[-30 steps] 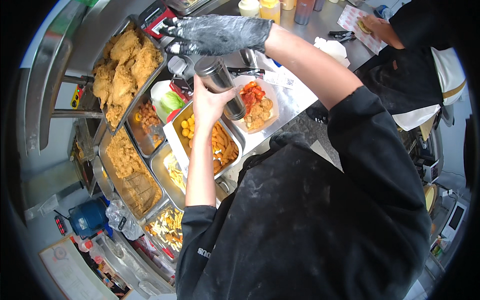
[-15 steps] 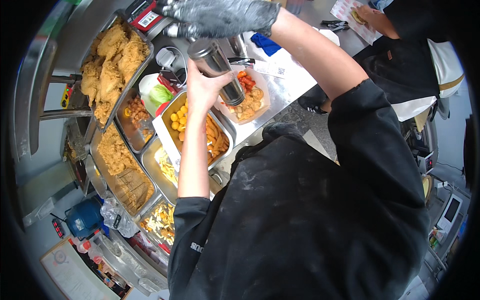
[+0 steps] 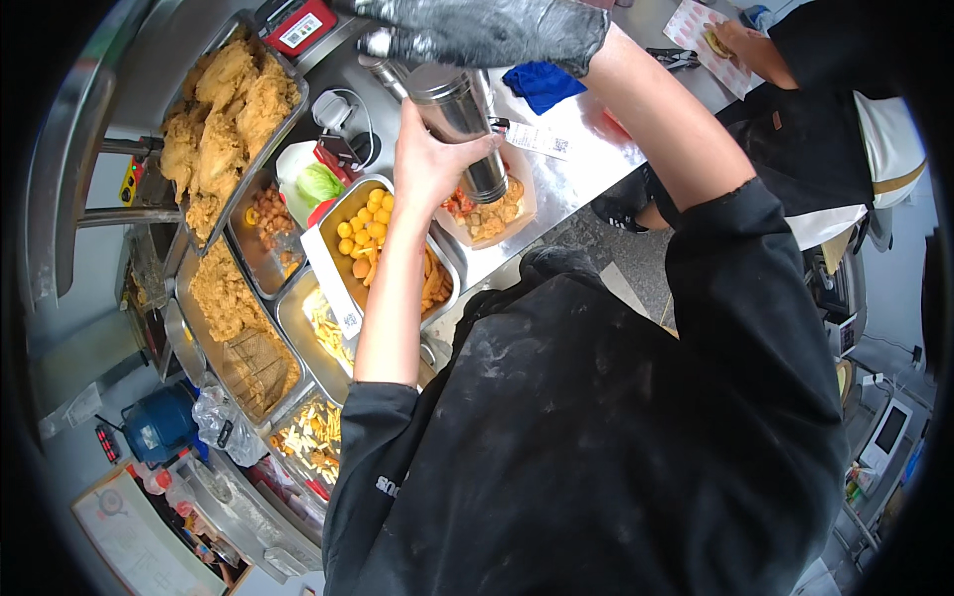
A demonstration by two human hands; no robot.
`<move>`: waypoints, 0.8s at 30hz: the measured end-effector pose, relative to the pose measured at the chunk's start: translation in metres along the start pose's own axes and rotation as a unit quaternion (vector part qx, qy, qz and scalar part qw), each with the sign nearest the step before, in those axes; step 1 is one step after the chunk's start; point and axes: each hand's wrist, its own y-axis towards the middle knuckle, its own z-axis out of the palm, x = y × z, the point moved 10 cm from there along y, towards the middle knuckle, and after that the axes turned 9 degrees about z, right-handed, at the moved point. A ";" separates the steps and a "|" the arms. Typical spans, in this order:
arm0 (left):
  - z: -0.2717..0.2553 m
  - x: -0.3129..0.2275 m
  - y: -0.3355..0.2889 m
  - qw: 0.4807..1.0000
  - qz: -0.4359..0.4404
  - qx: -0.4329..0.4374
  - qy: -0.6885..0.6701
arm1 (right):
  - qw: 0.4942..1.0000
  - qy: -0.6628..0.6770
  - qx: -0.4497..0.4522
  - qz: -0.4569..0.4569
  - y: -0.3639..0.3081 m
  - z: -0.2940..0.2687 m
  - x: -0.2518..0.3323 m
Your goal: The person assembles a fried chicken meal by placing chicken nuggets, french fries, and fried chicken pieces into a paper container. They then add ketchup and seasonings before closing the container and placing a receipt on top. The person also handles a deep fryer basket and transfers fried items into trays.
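Note:
My left hand (image 3: 427, 164), bare, is wrapped round a steel shaker (image 3: 450, 104) with a rounded lid. The shaker tilts, its lower end over a paper food tray (image 3: 514, 230). In that tray lie pale golden fried pieces (image 3: 489, 221) and some red-coated ones, partly hidden behind the shaker. Above the shaker's lid, my right hand (image 3: 487, 35) wears a black glove dusted with white powder. Its fingers stretch out flat to the left, holding nothing that I can see. A second steel container (image 3: 382, 74) stands partly hidden behind the shaker and the glove.
Left of my forearm, metal pans hold fried chicken (image 3: 229, 114), yellow balls (image 3: 368, 230) and fries (image 3: 326, 323). A blue cloth (image 3: 542, 85), a receipt (image 3: 540, 140) and black tongs (image 3: 674, 59) lie on the steel counter. At upper right, a co-worker's hand (image 3: 730, 40) holds food on patterned paper.
The shaker and my left hand have shifted right in the picture, and the shaker now covers more of the tray's food. My gloved right hand has also shifted right.

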 end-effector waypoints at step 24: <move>0.021 0.017 -0.016 0.996 -0.044 0.038 -0.065 | 0.989 -0.080 0.118 -0.043 -0.045 0.022 0.054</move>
